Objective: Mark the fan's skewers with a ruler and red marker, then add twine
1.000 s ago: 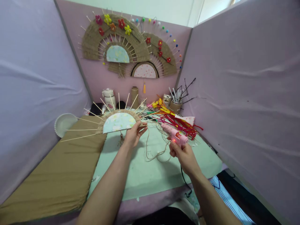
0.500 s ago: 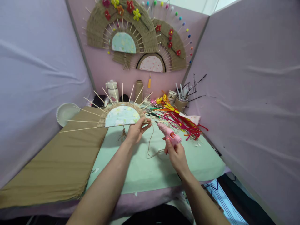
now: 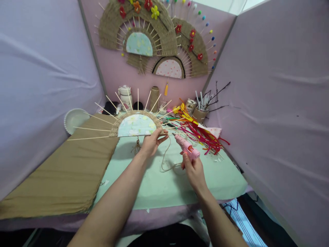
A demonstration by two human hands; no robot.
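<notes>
My left hand (image 3: 152, 142) is closed on the lower right corner of a half-round fan (image 3: 136, 124), which has pale floral cloth, a woven twine rim and thin sticks spreading outward. A knotted twine tassel (image 3: 137, 146) hangs below its straight edge. In my right hand (image 3: 194, 171) is a pink glue gun (image 3: 187, 146), its nozzle pointing up and left, close to the sticks at the fan's right end. A loose length of twine (image 3: 164, 159) trails from that end of the fan and curves toward my right hand.
Pink, orange and yellow pipe cleaners (image 3: 197, 128) lie at the back right, near a pot (image 3: 199, 113) of glue sticks and twigs. A twine spool (image 3: 154, 97), a white jar (image 3: 125, 97) and a white bowl (image 3: 74, 120) stand behind. Finished woven fans (image 3: 192, 51) hang on the wall.
The whole view has shifted slightly, with the background moving right and a little up. Both hands keep their holds on the fan and the glue gun.
</notes>
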